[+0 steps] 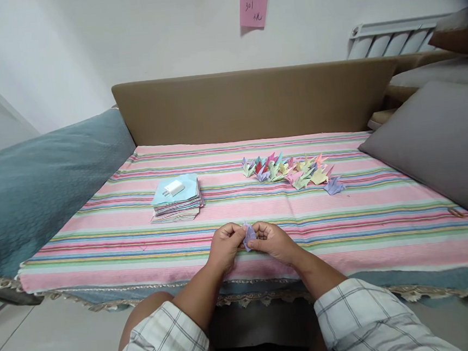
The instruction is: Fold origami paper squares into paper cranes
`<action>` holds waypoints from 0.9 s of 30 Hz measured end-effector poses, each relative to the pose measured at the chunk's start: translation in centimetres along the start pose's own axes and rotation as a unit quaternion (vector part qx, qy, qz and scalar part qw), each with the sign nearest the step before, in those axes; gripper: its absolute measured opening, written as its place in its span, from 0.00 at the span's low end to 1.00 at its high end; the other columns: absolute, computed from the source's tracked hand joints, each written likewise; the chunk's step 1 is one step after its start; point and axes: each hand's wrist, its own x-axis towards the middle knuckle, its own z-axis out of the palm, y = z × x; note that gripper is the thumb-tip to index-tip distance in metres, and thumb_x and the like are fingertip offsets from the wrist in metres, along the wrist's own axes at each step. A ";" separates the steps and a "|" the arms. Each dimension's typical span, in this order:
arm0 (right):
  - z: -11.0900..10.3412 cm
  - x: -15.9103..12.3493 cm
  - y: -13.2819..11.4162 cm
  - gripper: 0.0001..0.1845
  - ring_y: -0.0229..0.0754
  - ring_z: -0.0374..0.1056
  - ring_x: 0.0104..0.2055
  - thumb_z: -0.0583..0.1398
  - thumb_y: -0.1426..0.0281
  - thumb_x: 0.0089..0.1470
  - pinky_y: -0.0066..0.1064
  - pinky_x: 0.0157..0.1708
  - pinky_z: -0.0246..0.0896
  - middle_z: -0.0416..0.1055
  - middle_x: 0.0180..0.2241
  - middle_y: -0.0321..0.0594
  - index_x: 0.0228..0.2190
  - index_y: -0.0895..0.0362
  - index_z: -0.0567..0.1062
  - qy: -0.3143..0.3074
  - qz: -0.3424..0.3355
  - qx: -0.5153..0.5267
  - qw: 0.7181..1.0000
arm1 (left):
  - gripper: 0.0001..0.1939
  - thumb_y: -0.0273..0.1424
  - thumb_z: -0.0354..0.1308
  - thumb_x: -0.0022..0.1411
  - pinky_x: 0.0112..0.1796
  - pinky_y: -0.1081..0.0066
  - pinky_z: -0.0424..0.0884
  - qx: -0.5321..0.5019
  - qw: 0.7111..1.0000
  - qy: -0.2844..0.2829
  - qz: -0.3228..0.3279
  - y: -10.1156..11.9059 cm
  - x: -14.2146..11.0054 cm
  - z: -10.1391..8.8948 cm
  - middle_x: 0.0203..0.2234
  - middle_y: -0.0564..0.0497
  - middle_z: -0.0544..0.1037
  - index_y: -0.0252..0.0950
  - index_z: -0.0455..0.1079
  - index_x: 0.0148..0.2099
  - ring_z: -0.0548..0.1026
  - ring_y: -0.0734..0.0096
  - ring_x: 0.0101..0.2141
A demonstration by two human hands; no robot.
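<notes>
Between my two hands is a small folded piece of purple paper (249, 236), held just above the front part of the striped cloth. My left hand (225, 246) pinches its left side, fingers closed. From the right, my right hand (273, 242) grips the same paper between thumb and fingers. The finer folds are too small to make out. Beyond my hands, to the right, lie several folded paper cranes (295, 171) in many colours. A stack of square paper sheets (179, 208) rests to the left, topped by a light blue sheet with a white charger plug (174, 188) on it.
The striped cloth (111, 224) covers a sofa seat with a brown backrest (252, 105). A blue-covered armrest (50, 186) rises at left, and a grey cushion (440, 146) leans at right. A small brown object (456, 212) lies near the cushion. A pink note (254, 5) hangs on the wall.
</notes>
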 end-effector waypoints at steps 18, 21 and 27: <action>0.5 -0.3 0.0 0.26 0.33 0.63 0.23 0.69 0.61 0.38 0.26 0.26 0.54 0.65 0.21 0.26 0.35 0.53 0.62 0.044 -0.023 0.031 0.998 | 0.19 0.41 0.71 0.36 0.22 0.77 0.57 0.044 0.994 -0.053 -0.085 1.4 -0.2 -0.3 0.16 0.54 0.71 0.30 0.72 0.23 0.63 0.81 0.19; 0.7 -0.4 0.0 0.26 0.34 0.61 0.22 0.68 0.61 0.38 0.26 0.24 0.52 0.62 0.19 0.24 0.35 0.52 0.61 0.021 -0.025 -0.003 0.999 | 0.19 0.41 0.71 0.37 0.21 0.77 0.53 0.031 0.994 -0.061 -0.091 1.2 -0.3 -0.2 0.14 0.56 0.67 0.30 0.71 0.22 0.60 0.82 0.17; 1.1 -0.4 -0.1 0.21 0.30 0.53 0.19 0.66 0.65 0.42 0.24 0.21 0.46 0.57 0.18 0.22 0.33 0.53 0.60 0.032 -0.057 -0.072 0.995 | 0.20 0.41 0.70 0.37 0.23 0.77 0.54 0.023 0.999 -0.012 -0.045 0.5 -0.3 0.0 0.14 0.56 0.67 0.31 0.67 0.19 0.61 0.81 0.18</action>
